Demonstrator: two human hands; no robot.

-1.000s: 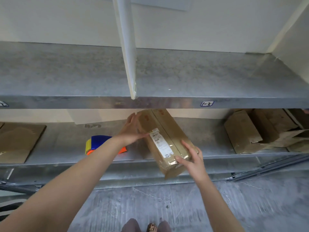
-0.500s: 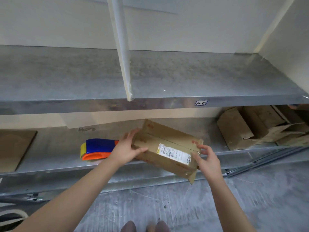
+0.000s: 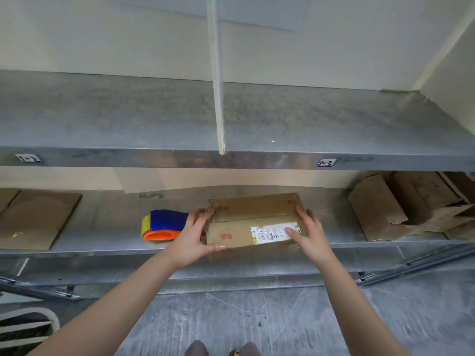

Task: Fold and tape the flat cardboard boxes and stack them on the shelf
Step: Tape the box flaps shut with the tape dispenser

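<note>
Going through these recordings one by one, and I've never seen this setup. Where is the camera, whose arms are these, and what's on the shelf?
No machine here: a person wears a wide-angle camera on the head, looking forward and down, so the arms are their own. The left hand and right hand hold the ends of a labelled cardboard box at the front edge of the lower shelf. On that shelf lie a blue-and-orange tape dispenser left of the box, flat cardboard far left, and other cardboard boxes at the right.

A tape dispenser [image 3: 164, 226] blocks the box [image 3: 254, 217] leftward; bare shelf [image 3: 331, 227] opens rightward toward crumpled boxes [image 3: 380, 209].
</note>
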